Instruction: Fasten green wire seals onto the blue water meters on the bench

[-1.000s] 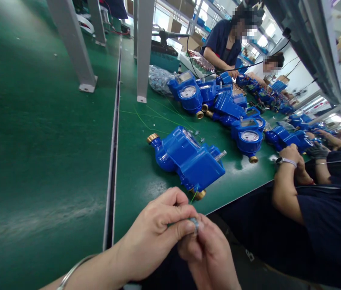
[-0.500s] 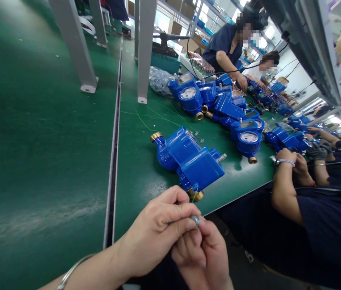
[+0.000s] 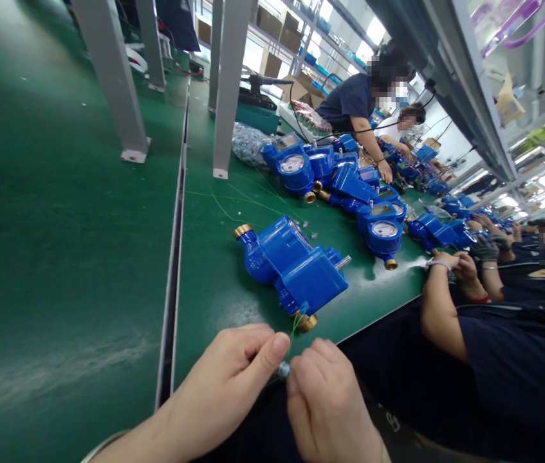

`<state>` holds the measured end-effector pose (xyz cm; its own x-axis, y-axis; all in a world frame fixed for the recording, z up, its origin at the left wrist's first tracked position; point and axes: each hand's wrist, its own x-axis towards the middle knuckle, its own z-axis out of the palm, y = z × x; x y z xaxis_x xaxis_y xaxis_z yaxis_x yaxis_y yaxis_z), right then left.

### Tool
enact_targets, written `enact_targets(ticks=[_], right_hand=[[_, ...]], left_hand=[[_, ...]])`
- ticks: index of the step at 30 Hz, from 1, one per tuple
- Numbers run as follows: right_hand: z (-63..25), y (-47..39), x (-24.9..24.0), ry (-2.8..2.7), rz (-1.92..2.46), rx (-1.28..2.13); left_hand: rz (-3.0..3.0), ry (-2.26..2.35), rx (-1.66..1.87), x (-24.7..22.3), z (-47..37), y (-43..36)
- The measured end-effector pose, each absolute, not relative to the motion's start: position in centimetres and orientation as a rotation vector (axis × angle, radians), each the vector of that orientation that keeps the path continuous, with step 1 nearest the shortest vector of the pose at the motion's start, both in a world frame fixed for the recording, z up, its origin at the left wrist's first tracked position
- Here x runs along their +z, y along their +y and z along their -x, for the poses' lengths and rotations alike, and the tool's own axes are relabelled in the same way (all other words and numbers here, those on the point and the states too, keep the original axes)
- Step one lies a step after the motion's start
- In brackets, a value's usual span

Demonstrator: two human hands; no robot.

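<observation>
A blue water meter (image 3: 304, 273) with brass threaded ends lies on its side on the green bench in front of me. From its near brass end a thin green seal wire (image 3: 294, 335) runs down to my hands. My left hand (image 3: 233, 376) is closed around the wire, its thumb raised along the top. My right hand (image 3: 327, 392) is curled into a fist, its fingertips gripping the edge of a small clear seal (image 3: 282, 369) between both hands. The undersides of the fingers are hidden.
More blue water meters (image 3: 383, 235) cluster on the bench (image 3: 108, 257) to the right, beyond loose green wires and small seals (image 3: 307, 225). Grey posts (image 3: 228, 96) and a plastic bag (image 3: 249, 145) stand farther back. Co-workers sit close at my right (image 3: 446, 276).
My left thumb has lifted off the seal. My right hand has turned over, knuckles up, and both hands with the seal have shifted slightly left. The view has tilted a little.
</observation>
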<state>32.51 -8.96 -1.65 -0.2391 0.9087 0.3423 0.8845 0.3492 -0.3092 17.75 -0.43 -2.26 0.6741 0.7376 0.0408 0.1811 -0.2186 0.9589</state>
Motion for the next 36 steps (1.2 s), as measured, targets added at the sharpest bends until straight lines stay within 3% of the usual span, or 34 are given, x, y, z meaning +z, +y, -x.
enact_targets(ticks=[4,7,13,15,17,20,22,24,27,29,31,34,36], right_hand=[[-32.6,-9.0,-1.0,-2.29,1.585,-0.267],[-32.6,-9.3,-1.2,-2.24,1.56,-0.246],[-30.6,-9.4,-3.9,-1.36,1.55,0.82],[-30.1,-9.3,-4.4,-1.245,1.553,0.959],[-30.2,-9.4,-4.4,-1.332,1.61,0.746],[-30.9,-9.6,-4.2,-1.735,1.601,-0.002],[-31.5,-9.6,-4.2,-1.889,1.528,-0.235],[-31.7,-9.4,-4.4,-1.841,1.539,-0.058],[-31.5,-9.1,-4.6,-1.416,1.594,0.684],[-31.2,-9.1,-4.5,-1.247,1.606,0.91],[-31.2,-9.1,-4.3,-1.394,1.64,0.686],[-31.6,-9.0,-3.8,-1.753,1.623,-0.028],[-31.9,-8.7,-3.5,-1.853,1.563,-0.27]], left_hand=[[-1.858,0.723,0.436,-2.3,-17.9,-0.6],[-1.884,0.715,0.417,-2.3,-17.9,-1.0],[-2.002,0.709,0.511,-2.8,-18.1,-1.5],[-2.032,0.762,0.527,-2.9,-18.1,-1.4],[-2.021,0.79,0.519,-2.9,-18.0,-1.2],[-1.969,0.777,0.482,-2.6,-18.0,-1.0],[-1.944,0.763,0.475,-2.5,-18.1,-0.9],[-1.951,0.761,0.487,-2.4,-18.3,-1.0],[-2.002,0.768,0.501,-2.0,-18.6,-0.9],[-2.019,0.793,0.499,-1.5,-18.8,-0.7],[-2.011,0.844,0.506,-0.8,-18.8,-0.4],[-2.006,0.859,0.481,0.2,-18.8,0.1],[-2.02,0.839,0.467,0.7,-18.9,0.2]])
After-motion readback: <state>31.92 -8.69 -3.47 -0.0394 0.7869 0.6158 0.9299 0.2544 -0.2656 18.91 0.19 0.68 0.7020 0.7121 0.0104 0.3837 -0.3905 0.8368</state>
